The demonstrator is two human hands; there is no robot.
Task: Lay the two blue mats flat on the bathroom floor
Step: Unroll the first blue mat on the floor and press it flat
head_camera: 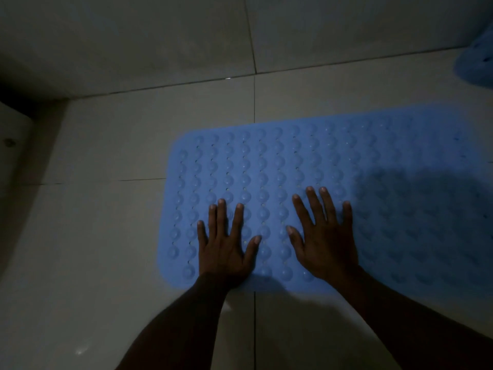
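Note:
A blue mat (306,161) with rows of round bumps lies flat on the pale tiled floor (106,236), reaching to the right edge of the view. My left hand (226,247) rests palm down on the mat near its front left corner, fingers spread. Beside it, my right hand (322,241) also presses flat on the mat with fingers apart. Neither hand holds anything. A second blue mat (477,60) shows only partly at the far right edge, near the wall, and its shape is unclear.
The tiled wall (160,36) meets the floor just beyond the mat. A pale fixture (13,145) with a small bolt stands at the left edge. The room is dim, and my shadow darkens the mat's right part.

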